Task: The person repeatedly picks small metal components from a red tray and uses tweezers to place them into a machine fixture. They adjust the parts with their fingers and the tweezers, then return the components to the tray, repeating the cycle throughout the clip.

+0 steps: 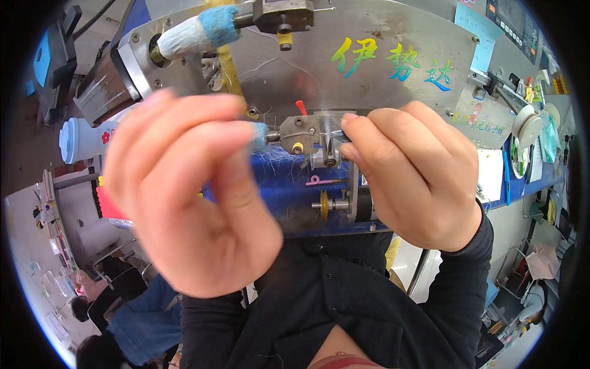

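My right hand (pixel 415 175) pinches a small dark metal tool (pixel 340 135) between thumb and forefinger; most of it is hidden by the fingers. Its tip reaches a thin pale wire or thread at an upright steel pin (pixel 327 138). The pin stands against a metal clamp block (pixel 297 133) with a yellow-ringed screw. To the left, my left hand (pixel 189 198) is raised, blurred by motion, with curled fingers. Its thumb and forefinger come together near a blue-wrapped shaft (pixel 260 137); whether anything fine is between them cannot be made out.
Behind stands a steel machine panel (pixel 396 41) bearing writing. A second wrapped shaft (pixel 198 32) and block project above my left hand. Below the pin are a yellow pulley wheel (pixel 324 205) and a pink looped piece (pixel 315 181). A lidded cup (pixel 80 138) stands left; people sit farther off.
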Motion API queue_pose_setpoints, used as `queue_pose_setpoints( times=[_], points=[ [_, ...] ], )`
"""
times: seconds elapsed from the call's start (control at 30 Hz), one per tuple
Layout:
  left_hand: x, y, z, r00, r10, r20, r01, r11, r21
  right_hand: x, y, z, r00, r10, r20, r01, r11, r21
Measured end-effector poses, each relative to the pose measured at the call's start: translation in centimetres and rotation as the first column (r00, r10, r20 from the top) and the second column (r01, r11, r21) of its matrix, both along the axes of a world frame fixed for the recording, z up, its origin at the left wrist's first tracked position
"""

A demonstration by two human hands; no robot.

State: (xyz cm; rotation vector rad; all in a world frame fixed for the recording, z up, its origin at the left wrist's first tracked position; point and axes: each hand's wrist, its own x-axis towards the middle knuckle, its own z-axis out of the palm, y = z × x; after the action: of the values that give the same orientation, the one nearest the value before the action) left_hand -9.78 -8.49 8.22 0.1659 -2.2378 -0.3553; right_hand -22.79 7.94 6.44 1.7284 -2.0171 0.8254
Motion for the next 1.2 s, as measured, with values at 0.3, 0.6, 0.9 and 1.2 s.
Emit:
queue_pose_setpoints(
  times=[0.3, 0.6, 0.9, 1.2],
  points=[
    [2.2, -1.2, 0.2, 0.854, 0.072, -0.515, -0.176, 0.972, -0.155, -0.6, 0.7, 0.0, 0.998, 0.003, 0.066, -0.003, 1.000, 0.002],
    [0.8, 0.6, -1.8, 0.980, 0.129, 0.150, -0.091, 0.968, -0.234, 0.1, 0.8, -0.3, 0.995, 0.028, 0.092, -0.024, 0.999, -0.046],
    [-1.3, -0.5, -2.0, 0.999, 0.023, 0.031, -0.012, 0.944, -0.331, 0.3, 1.1, -0.5, 0.994, 0.030, 0.104, -0.025, 0.998, -0.054],
    [-0.5, 0.1, -1.3, 0.994, -0.050, 0.096, 0.072, 0.968, -0.239, 0.4, 0.4, -0.5, 1.000, -0.015, 0.008, 0.015, 0.999, -0.032]
  ],
)
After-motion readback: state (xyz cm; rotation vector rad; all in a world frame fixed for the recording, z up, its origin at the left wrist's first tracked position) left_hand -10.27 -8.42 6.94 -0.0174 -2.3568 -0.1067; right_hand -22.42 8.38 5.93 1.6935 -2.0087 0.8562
